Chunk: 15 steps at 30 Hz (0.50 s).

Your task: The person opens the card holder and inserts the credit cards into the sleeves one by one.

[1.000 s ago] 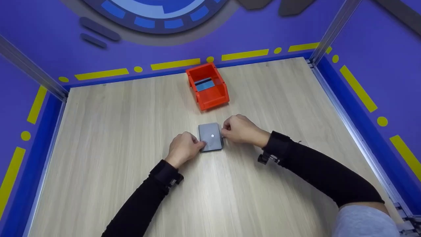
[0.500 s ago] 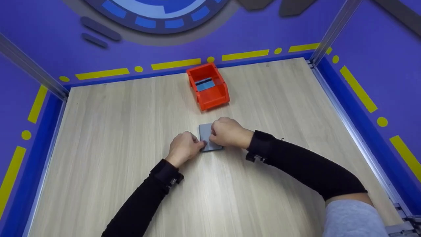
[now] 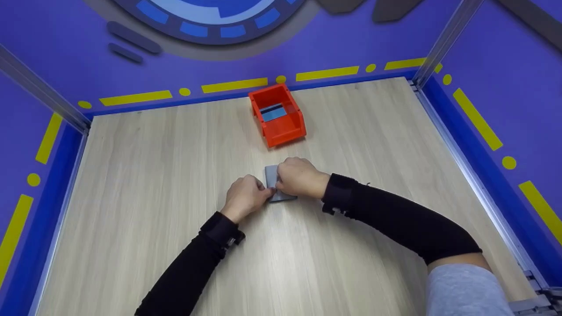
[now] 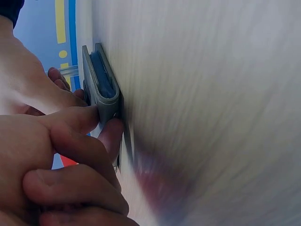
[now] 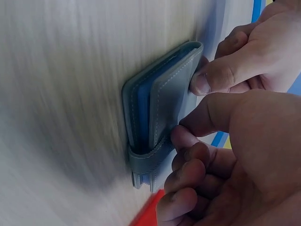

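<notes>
A small grey stitched card holder (image 3: 270,174) lies on the table, partly covered by my right hand. Blue inner sleeves (image 5: 144,113) show along its open side in the right wrist view. My left hand (image 3: 246,198) pinches the folded spine (image 4: 107,111) between thumb and finger. Over the front cover, my right hand (image 3: 300,177) pinches the end of the closing strap (image 5: 149,161) with thumb and forefinger. That strap wraps round the open side onto the cover. The fingers hide the snap on the cover.
Beyond the hands, an orange-red bin (image 3: 287,138) stands toward the back wall, with a blue card with a dark stripe (image 3: 273,113) inside. Purple-blue panels (image 3: 210,70) border the wooden table (image 3: 153,175) at the back and sides.
My right hand has moved left from beside the card holder's right edge to over its cover, bringing the strap across and covering the snap. My left hand has stayed at the spine.
</notes>
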Motion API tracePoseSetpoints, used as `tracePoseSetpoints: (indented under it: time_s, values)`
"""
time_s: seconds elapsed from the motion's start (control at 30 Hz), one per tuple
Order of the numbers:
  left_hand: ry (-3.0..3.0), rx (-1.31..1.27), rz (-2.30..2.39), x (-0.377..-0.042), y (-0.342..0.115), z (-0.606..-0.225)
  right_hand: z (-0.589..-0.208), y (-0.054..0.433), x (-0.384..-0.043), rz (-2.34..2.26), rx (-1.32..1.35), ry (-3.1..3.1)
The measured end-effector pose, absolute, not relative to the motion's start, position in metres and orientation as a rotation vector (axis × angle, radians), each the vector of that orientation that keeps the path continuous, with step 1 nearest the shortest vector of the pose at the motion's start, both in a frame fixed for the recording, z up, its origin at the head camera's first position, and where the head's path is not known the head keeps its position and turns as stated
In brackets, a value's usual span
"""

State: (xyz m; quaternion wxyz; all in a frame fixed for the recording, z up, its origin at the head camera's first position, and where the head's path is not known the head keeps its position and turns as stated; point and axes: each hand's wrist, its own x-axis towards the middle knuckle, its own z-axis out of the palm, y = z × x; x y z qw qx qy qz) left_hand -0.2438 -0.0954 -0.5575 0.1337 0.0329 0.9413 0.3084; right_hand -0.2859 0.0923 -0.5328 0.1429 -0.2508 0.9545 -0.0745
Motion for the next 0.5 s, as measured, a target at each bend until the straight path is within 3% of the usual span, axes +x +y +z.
tracePoseSetpoints:
  time_s: [0.5]
  values:
    - [2.745,0.105,0.883,-0.2442,-0.0947,-0.5575,-0.5305,0.0859,-0.2868,-0.087,-0.726,2.724]
